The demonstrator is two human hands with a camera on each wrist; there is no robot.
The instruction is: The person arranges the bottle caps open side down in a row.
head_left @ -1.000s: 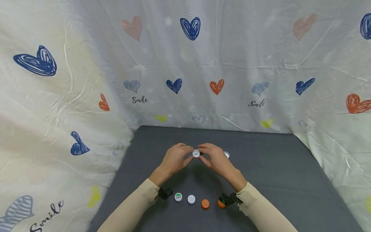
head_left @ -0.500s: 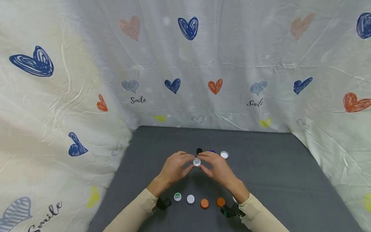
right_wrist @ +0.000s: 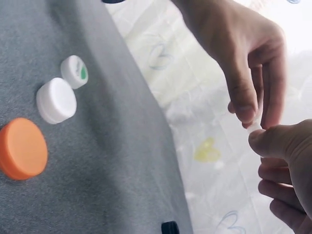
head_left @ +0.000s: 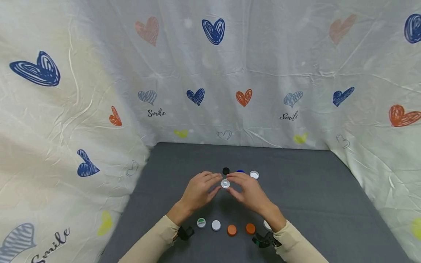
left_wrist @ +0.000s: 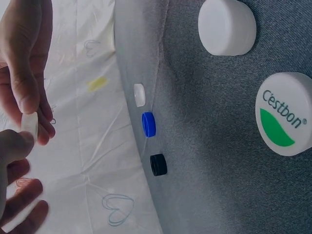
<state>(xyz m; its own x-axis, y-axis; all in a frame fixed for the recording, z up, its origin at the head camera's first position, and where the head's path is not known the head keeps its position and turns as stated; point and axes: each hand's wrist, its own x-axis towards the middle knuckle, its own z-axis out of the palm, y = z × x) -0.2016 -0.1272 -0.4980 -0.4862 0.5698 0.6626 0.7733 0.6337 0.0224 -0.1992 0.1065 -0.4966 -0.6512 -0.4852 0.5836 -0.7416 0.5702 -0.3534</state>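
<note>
In the head view, a white bottle cap [head_left: 225, 183] is held above the table with its hollow side up. My left hand [head_left: 199, 190] pinches it from the left, while my right hand [head_left: 247, 190] pinches its other side. Both thumbs meet the ribbed edge of the cap [left_wrist: 29, 124] in the left wrist view. Just beyond the hands lie a black cap [head_left: 226, 171], a blue cap [head_left: 240, 171] partly hidden by the right fingers, and a white cap [head_left: 254, 175].
Nearer the body is a row of caps on the grey table [head_left: 315, 197]: a white-and-green printed one [head_left: 201, 223], a plain white one [head_left: 216, 225], an orange one [head_left: 231, 230], another orange one [head_left: 250, 229] and a white one [head_left: 267, 225] partly behind the right wrist.
Both hands have come nearer the body with the white bottle cap between them, then shifted slightly right. The black cap and part of the blue cap have come into sight beyond them.
</note>
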